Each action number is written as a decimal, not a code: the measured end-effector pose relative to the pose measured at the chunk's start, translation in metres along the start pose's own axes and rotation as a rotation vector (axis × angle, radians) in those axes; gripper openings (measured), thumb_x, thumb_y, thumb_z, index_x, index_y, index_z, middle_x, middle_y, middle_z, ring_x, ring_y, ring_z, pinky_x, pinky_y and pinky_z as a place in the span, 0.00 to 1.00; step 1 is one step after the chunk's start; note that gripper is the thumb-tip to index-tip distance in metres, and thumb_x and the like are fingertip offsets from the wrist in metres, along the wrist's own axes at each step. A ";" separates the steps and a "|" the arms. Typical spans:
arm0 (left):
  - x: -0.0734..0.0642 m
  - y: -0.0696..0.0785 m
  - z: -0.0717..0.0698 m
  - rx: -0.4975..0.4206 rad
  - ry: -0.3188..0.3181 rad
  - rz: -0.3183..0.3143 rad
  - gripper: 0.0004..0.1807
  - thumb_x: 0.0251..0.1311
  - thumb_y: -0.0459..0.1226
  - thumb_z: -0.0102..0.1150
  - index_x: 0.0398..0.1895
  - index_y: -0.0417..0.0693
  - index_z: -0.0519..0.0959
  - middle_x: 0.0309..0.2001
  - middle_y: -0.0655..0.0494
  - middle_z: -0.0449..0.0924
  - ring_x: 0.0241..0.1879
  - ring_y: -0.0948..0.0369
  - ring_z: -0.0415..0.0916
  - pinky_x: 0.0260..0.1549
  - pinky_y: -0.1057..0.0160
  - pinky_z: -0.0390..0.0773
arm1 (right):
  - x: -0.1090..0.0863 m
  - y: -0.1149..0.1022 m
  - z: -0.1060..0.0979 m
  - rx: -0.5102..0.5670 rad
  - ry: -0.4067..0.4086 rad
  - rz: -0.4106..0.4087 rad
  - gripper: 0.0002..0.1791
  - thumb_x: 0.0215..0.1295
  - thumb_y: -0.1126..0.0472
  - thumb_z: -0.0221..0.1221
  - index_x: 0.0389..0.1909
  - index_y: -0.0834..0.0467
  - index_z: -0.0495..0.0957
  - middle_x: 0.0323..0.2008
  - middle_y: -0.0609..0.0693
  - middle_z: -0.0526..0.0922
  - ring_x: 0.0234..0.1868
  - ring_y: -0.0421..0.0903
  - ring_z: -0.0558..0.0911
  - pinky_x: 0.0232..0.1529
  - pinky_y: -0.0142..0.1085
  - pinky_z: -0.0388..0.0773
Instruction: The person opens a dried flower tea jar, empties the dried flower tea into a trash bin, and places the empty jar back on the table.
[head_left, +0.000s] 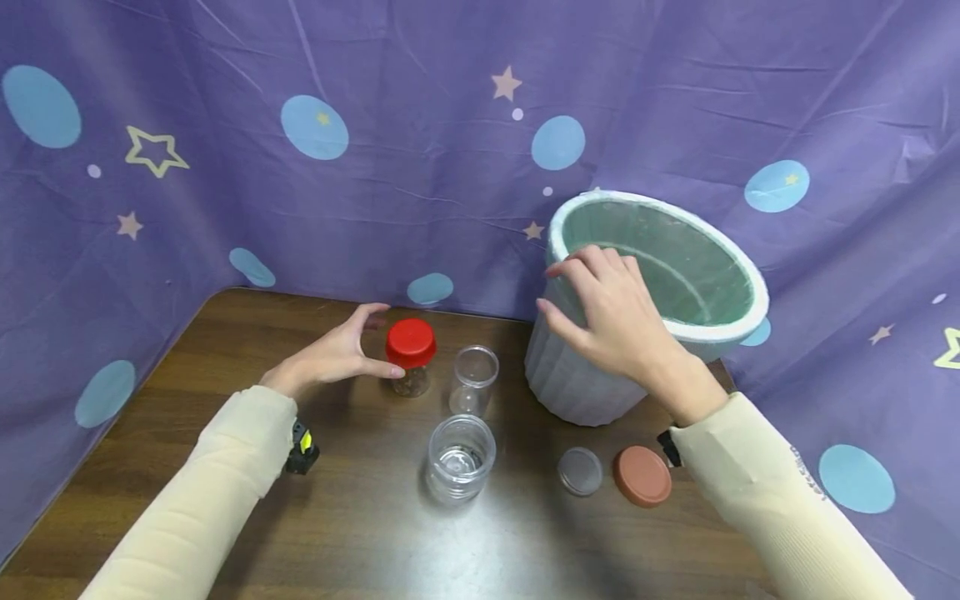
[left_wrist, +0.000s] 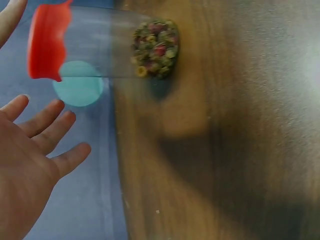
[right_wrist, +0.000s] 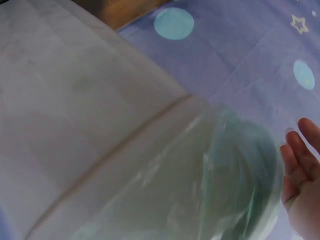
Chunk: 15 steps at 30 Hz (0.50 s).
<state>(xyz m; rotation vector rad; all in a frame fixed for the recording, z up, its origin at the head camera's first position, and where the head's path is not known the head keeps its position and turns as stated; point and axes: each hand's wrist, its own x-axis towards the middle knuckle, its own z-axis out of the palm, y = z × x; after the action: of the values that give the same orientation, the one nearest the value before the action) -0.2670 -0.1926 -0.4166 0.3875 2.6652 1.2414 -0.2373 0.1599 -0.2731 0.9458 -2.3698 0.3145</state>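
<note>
The left hand (head_left: 330,354) is held with thumb and fingers spread about the red-lidded jar (head_left: 411,358), which stands upright toward the back of the table (head_left: 337,517); nothing is grasped, and whether the thumb touches the jar cannot be told. If the jar were pushed by one side of the hand alone, it could be tipped, and the dried flowers (left_wrist: 156,47) in its base shaken about. If it were swung rightward, the wide clear jar (head_left: 461,458) or the narrow clear jar (head_left: 474,379) just beside it could be knocked over, since both are uncapped and look light. The clear lid (head_left: 580,471) is laid flat. By the right hand (head_left: 615,317), loosely bent at the near rim of the lined bin (head_left: 573,379), nothing is gripped; were the rim caught by the wrist, the bin could be toppled toward the coral lid (head_left: 642,476). The table is brown and wood-grained, with glare cast near its front middle; purple cloth (head_left: 412,108) printed with ovals and stars is hung behind and at both sides.
</note>
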 end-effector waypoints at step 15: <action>0.006 -0.021 0.034 -0.099 0.011 -0.056 0.64 0.42 0.48 0.79 0.75 0.37 0.45 0.70 0.34 0.63 0.70 0.40 0.61 0.69 0.36 0.57 | -0.009 -0.022 0.030 -0.136 -0.121 -0.124 0.18 0.62 0.51 0.59 0.46 0.59 0.78 0.42 0.54 0.78 0.44 0.55 0.75 0.50 0.47 0.68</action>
<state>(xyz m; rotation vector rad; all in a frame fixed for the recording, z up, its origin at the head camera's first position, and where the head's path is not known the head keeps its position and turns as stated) -0.2670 -0.1788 -0.4548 0.2908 2.5920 1.3559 -0.2292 0.1365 -0.3021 1.0677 -2.3924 0.0488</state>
